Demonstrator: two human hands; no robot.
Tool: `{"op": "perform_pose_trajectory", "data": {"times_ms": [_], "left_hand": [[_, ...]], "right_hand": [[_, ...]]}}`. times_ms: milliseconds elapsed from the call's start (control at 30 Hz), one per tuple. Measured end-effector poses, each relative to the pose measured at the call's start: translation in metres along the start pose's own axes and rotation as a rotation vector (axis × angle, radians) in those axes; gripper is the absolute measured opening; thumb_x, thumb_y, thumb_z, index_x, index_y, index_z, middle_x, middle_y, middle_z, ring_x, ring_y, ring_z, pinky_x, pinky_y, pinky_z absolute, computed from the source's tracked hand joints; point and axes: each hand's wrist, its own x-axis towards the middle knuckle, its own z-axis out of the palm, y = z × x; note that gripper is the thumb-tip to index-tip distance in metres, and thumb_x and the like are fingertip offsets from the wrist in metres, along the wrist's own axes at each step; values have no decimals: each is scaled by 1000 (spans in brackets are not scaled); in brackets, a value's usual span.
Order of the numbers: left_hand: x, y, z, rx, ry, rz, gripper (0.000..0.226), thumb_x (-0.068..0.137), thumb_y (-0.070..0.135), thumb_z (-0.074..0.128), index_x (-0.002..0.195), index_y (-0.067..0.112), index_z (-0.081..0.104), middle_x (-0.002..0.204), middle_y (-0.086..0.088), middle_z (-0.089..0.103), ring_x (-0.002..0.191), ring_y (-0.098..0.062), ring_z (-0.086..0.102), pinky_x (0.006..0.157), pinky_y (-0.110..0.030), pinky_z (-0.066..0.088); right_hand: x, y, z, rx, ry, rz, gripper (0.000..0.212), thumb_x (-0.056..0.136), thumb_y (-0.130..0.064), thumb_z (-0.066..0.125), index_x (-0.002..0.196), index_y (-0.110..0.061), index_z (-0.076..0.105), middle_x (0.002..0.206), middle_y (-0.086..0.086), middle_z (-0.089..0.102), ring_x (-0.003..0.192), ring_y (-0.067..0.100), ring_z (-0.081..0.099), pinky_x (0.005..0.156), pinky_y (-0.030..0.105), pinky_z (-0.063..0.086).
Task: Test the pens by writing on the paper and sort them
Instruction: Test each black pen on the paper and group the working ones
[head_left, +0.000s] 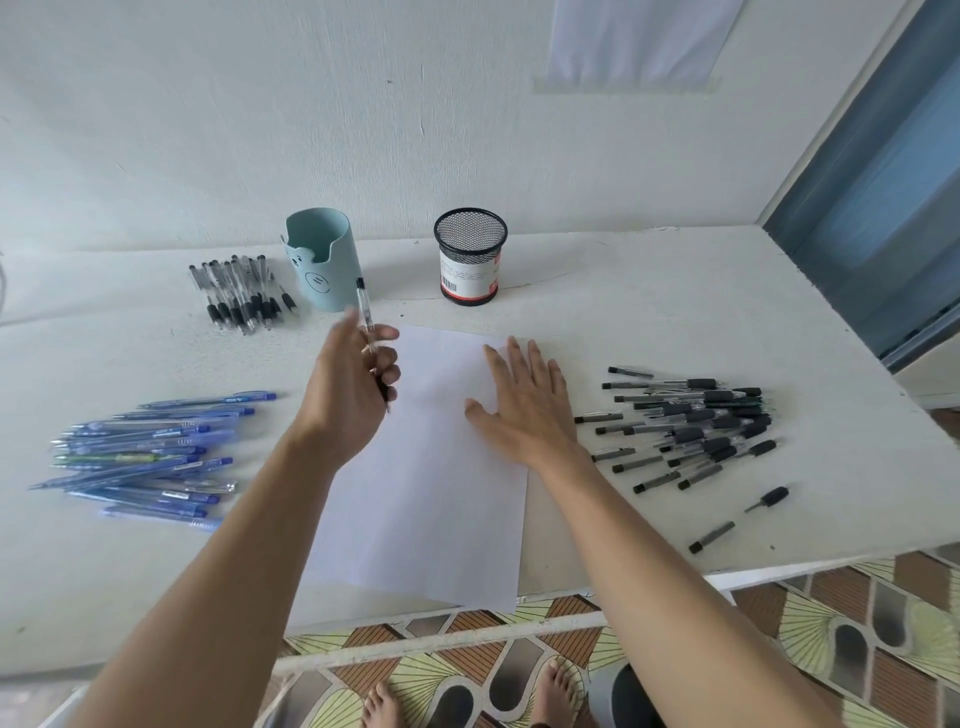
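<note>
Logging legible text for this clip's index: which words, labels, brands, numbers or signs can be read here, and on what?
No text can be read well enough to quote.
mesh cup label: barcode and print, too small.
blue pens: barrel labels, blurred.
teal holder: embossed circle with two short lines, no words.
pen in the left hand: nothing legible.
paper: blank.

Left hand (353, 384) grips a clear-barrelled black pen (367, 317) above the white paper sheet (421, 499) on the white table (623, 322); right hand (524, 405) rests flat, fingers (517, 358) spread, on the sheet.
</note>
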Motion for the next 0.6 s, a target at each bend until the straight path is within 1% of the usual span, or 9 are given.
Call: {"op": "perform_pose_trajectory", "data": {"times_ms": [33, 100, 167, 233, 300, 367, 467, 533, 600], "left_hand": [[-2, 4, -2, -56, -39, -10, 55, 81, 74, 48, 73, 19, 52, 67, 4, 35, 58, -13, 33, 62, -31, 25], [-3, 8, -7, -150, -60, 23, 67, 76, 84, 36, 59, 19, 36, 64, 2, 27, 59, -16, 25, 63, -33, 22], [-1, 10, -12, -165, -28, 56, 62, 80, 74, 40, 58, 19, 23, 63, 0, 20, 61, -19, 18, 63, -34, 20], [1, 13, -18, -173, -23, 84, 53, 75, 64, 44, 57, 19, 22, 61, 0, 17, 61, -19, 17, 63, -34, 19], [4, 14, -24, -217, -8, 101, 52, 75, 65, 43, 57, 18, 31, 63, 0, 20, 60, -19, 20, 64, -34, 21], [10, 14, -30, -219, 38, 121, 58, 88, 69, 41, 64, 17, 49, 66, 1, 31, 59, -16, 28, 61, -32, 26], [24, 8, -38, -110, 197, 247, 54, 104, 47, 43, 75, 13, 72, 68, 0, 54, 60, -11, 46, 61, -25, 37], [32, 1, -43, 10, 288, 309, 57, 108, 46, 33, 87, 11, 74, 78, -3, 67, 68, -12, 59, 66, -25, 41], [36, -4, -48, 112, 312, 337, 62, 108, 50, 25, 91, 12, 71, 77, -4, 69, 65, -16, 58, 60, -26, 40]], "right_hand": [[1, 0, 0, -9, -6, -6, 74, 97, -57, 35, 159, -31, 5, 168, 1, -7, 153, 21, -15, 123, 44, -8], [2, 0, 1, -18, -14, -9, 70, 99, -56, 32, 159, -32, 7, 168, 1, -7, 153, 21, -16, 123, 45, -8], [2, 0, 1, -12, 3, -5, 65, 101, -56, 28, 159, -32, 9, 168, 2, -5, 153, 22, -13, 123, 45, -7], [2, 0, 2, -2, 33, -4, 62, 103, -55, 26, 159, -31, 13, 168, 4, -1, 154, 23, -9, 123, 45, -5], [2, -1, 2, 7, 47, 0, 61, 103, -54, 26, 158, -31, 15, 168, 5, 1, 154, 24, -7, 123, 44, -4], [2, -1, 2, 25, 40, 11, 64, 101, -57, 28, 158, -31, 16, 168, 3, 1, 154, 22, -6, 123, 45, -4], [3, -1, 3, 27, 40, 15, 69, 97, -62, 32, 157, -32, 18, 168, 3, 0, 154, 22, -7, 123, 46, -4], [3, -2, 4, 16, 55, 10, 69, 96, -63, 33, 157, -32, 19, 168, 3, 1, 154, 23, -6, 123, 46, -2], [3, -2, 4, 8, 63, 7, 68, 97, -62, 32, 156, -32, 18, 168, 4, 2, 154, 24, -6, 123, 47, -2]]}}
